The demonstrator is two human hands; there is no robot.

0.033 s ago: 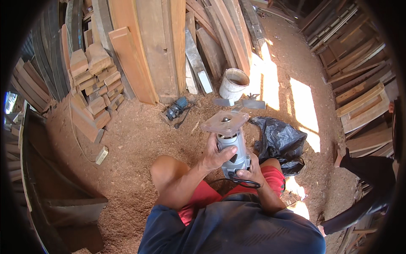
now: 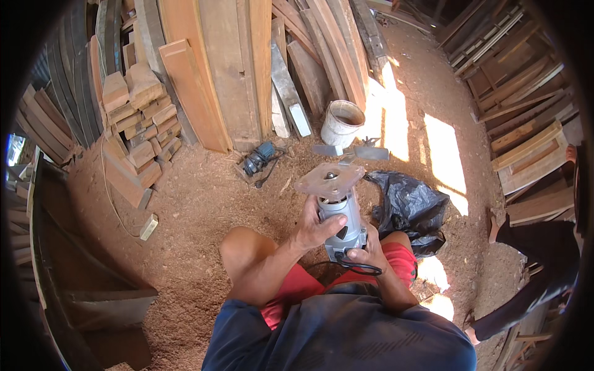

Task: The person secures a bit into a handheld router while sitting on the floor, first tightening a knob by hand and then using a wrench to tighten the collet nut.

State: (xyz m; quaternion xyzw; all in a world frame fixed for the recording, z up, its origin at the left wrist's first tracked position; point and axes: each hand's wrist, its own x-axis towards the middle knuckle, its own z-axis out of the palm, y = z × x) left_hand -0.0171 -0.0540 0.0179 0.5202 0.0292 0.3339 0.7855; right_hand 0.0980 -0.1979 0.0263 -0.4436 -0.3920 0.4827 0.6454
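A: Where do we have the router [image 2: 351, 216]?

B: In our two hands, above our lap, with its clear base plate [image 2: 312, 182] uppermost; only our grip carries it, well inside the edges of the sawdust-covered floor [image 2: 198, 204].

A: And how do our fingers sit?

B: Our left hand [image 2: 317, 230] wraps the barrel under the plate, thumb pressed across the front; its fingers go mostly behind. Our right hand [image 2: 372, 248] supports the lower end, thumb against the casing (its fingers hide behind the body, so we cannot tell whether they are spread or together).

A: How do we handle it well?

B: We do best to let the left palm bear the weight while the right steadies the lower end, with our fingertips off the plate's corners. The black cord [image 2: 368, 271] loops just under the right hand; we leave it slack rather than pinch it.

A: What about power?

B: We cannot see where the cord ends, so it seems wise to check the plug before any finger nears the plate's middle.

A: Have we room?

B: The black bag [image 2: 408, 204] lies just beyond our right knee, the blue tool [image 2: 258, 158] near the floor's far edge, so we judge a slow turn safe
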